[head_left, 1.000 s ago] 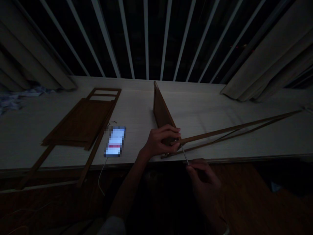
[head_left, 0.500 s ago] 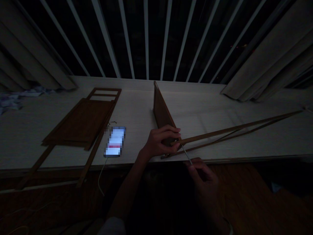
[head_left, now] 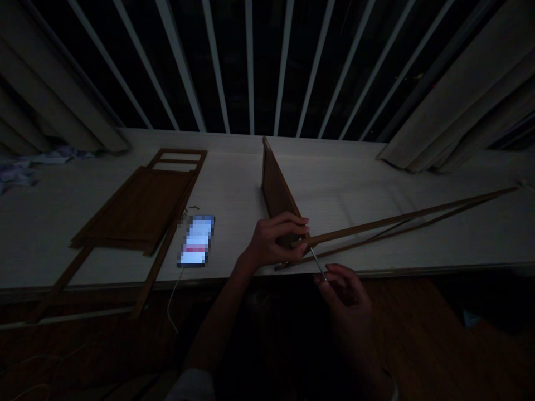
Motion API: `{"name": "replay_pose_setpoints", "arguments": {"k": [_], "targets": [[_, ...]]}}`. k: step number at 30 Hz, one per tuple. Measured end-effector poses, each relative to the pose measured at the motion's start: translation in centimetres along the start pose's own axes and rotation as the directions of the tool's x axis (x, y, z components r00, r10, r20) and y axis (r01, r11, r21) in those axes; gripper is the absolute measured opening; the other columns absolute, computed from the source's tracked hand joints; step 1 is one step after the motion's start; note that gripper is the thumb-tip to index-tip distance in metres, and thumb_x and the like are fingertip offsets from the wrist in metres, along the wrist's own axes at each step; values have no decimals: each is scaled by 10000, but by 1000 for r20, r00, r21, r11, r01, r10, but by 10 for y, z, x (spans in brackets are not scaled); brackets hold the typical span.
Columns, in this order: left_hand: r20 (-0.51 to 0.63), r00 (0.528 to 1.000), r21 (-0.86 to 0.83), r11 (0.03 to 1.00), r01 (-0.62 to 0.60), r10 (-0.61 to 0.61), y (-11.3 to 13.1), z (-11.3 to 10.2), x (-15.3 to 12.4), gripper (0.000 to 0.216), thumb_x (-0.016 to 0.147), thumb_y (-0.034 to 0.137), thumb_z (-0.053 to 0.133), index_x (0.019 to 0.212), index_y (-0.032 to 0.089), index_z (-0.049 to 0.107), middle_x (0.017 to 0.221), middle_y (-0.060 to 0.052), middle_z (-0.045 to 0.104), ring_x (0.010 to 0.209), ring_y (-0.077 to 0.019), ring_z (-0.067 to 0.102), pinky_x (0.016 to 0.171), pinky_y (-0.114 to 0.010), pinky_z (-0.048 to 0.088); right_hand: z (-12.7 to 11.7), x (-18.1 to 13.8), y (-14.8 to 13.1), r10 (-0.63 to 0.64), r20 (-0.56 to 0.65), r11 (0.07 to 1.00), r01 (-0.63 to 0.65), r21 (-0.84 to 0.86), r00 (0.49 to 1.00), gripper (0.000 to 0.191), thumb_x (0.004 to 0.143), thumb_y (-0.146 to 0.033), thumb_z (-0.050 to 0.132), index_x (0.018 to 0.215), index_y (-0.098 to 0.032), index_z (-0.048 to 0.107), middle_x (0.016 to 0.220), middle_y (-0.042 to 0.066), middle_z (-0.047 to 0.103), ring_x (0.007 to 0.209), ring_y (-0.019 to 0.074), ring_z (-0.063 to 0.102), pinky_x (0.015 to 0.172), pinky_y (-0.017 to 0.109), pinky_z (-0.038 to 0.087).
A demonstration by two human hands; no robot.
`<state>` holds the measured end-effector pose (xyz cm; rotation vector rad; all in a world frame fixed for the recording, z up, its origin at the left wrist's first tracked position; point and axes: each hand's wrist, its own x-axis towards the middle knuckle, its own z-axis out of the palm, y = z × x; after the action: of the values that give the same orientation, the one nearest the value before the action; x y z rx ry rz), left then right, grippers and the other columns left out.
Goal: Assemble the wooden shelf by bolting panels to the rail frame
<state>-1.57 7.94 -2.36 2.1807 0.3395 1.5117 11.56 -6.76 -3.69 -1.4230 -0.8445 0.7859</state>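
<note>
My left hand (head_left: 278,239) is closed around the joint where a wooden frame leg (head_left: 363,226) meets an upright brown wooden panel (head_left: 279,186). A slim metal hex key (head_left: 318,263) runs from this joint down to my right hand (head_left: 345,292). The thumb and fingers of that hand pinch its lower end, which they partly hide. Dim light blurs the fine detail at the joint. The panel stands on edge on the pale ledge, and the leg stretches away to the right, with a second thin bar below it.
A folded wooden frame with a panel (head_left: 134,209) lies at the left, its legs over the ledge (head_left: 238,167) edge. Beside it are a lit phone (head_left: 196,241) on a cable (head_left: 169,306) and several small screws (head_left: 194,208). Bars (head_left: 249,67) and curtains (head_left: 455,106) stand behind.
My right hand has shifted slightly up and left, and its fingers have loosened a little around the hex key's lower end. My left hand and the panel stay put.
</note>
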Motion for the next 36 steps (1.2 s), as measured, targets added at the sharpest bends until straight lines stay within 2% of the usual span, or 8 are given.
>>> {"name": "replay_pose_setpoints", "arguments": {"k": [5,10,15,20,29,36], "targets": [[12,1000,-11,1000,5,-4,-1,0,-1,274,637,169,675,905,143,627,970,-84,648,890,-139,640,736,-254,546,0,-2,-2,-45,-42,999,45,-4,998,196,693,-253,700,859,-187,621,749,29,684,662,145,650,601,256,525],[-1,1000,-9,1000,15,-15,-1,-1,-1,261,645,181,667,902,152,630,973,-77,648,886,-135,639,727,-249,546,-2,-5,0,-113,-10,993,112,-40,994,82,708,-229,687,775,-194,656,744,30,698,681,158,658,622,278,544],[9,1000,-5,1000,14,-14,0,-1,-1,252,642,172,664,889,138,630,965,-84,648,890,-139,641,730,-245,547,-3,-6,-1,-112,-11,991,110,-75,994,93,739,-239,660,820,-200,681,772,38,708,696,165,666,636,286,553],[5,1000,0,1000,11,-11,-1,-1,0,258,641,172,664,895,147,628,968,-80,646,883,-133,642,720,-239,546,-2,-8,-7,-152,36,985,154,-76,988,123,757,-226,643,871,-225,688,818,34,714,735,162,672,680,285,556],[0,1000,-20,1000,10,-10,-1,-1,-1,257,646,180,667,899,151,629,973,-80,647,894,-139,642,752,-250,540,0,-7,-9,-167,47,977,172,-123,985,131,717,-229,679,847,-217,687,816,46,714,737,178,671,701,321,556],[7,1000,-8,1000,18,-18,-2,-1,-2,260,645,180,664,901,155,627,975,-81,645,887,-140,642,728,-252,547,0,-6,-6,-184,40,978,187,-90,982,117,714,-218,675,830,-208,664,788,43,700,706,169,662,664,308,557]]}}
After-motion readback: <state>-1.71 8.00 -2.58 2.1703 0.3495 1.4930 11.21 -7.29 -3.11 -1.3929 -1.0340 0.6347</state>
